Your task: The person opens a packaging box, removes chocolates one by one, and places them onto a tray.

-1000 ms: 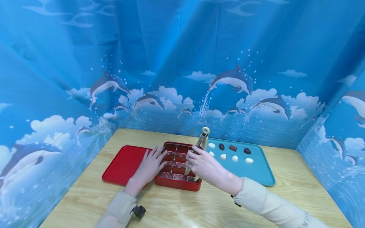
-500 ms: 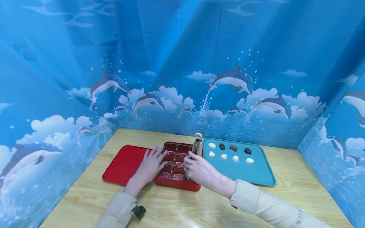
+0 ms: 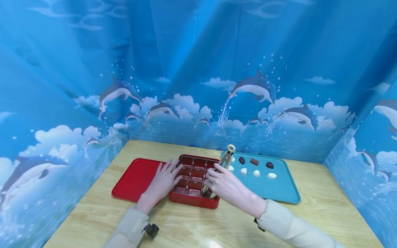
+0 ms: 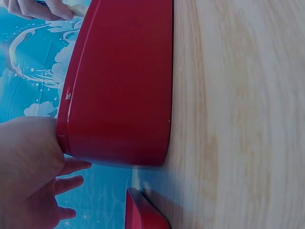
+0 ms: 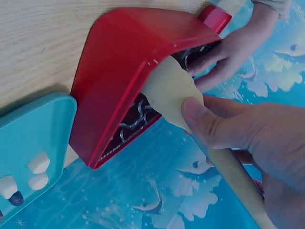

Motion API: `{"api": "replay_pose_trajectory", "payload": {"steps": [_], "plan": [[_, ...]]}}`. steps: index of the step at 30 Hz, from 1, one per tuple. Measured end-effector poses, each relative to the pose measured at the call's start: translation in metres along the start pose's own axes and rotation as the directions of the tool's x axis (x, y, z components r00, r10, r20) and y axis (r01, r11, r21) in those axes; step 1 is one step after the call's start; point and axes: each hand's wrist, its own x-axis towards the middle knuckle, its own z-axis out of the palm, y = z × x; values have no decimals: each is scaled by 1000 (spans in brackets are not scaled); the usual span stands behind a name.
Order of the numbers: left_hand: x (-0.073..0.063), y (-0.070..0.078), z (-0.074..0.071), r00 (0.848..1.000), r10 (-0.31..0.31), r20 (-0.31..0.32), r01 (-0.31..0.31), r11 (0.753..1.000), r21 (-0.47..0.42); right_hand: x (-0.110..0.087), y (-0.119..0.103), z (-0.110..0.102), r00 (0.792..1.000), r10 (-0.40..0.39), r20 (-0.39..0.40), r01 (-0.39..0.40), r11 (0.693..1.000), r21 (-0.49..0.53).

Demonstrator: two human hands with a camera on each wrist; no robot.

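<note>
My right hand [image 3: 221,181] grips a pair of tongs [image 3: 227,159] with cream-coloured tips and a ring at the top end. The tips reach into the front right compartment of a red box [image 3: 193,200], where a dark chocolate piece [image 3: 208,194] shows beside them. In the right wrist view, my thumb presses on the broad cream tongs [image 5: 171,90] over the box's rim. My left hand [image 3: 163,179] rests on the box's left rim with its fingers straight and spread. A clear divider [image 3: 187,182] splits the inside of the box into several compartments.
A blue tray [image 3: 257,187] stands right of the box, with several white pieces [image 3: 256,173] and dark chocolate pieces [image 3: 270,165] on it. Left of the box lies a red lid [image 3: 136,179], partly under the left arm. A dolphin-print curtain [image 3: 198,113] rises behind the table.
The tongs stood more upright half a second ago and now lean right over the tray's edge. My right hand has shifted slightly right, uncovering the dark piece. The left hand stays put.
</note>
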Motion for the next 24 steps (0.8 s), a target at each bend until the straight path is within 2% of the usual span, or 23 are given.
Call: {"api": "replay_pose_trajectory", "payload": {"steps": [5, 10, 14, 24], "plan": [[0, 1, 1, 1000, -6, 1, 5, 1000, 14, -9, 11, -6, 997, 70, -13, -70, 996, 52], [0, 1, 1, 1000, -7, -2, 7, 1000, 9, -20, 26, -6, 984, 166, -71, -159, 983, 93], [0, 2, 1, 1000, -7, 1, 7, 1000, 7, -31, 34, -1, 957, 267, -114, -247, 956, 160], [0, 1, 1, 1000, -5, -5, 5, 1000, 3, -61, 43, 22, 872, 478, -103, -448, 865, 227]]}}
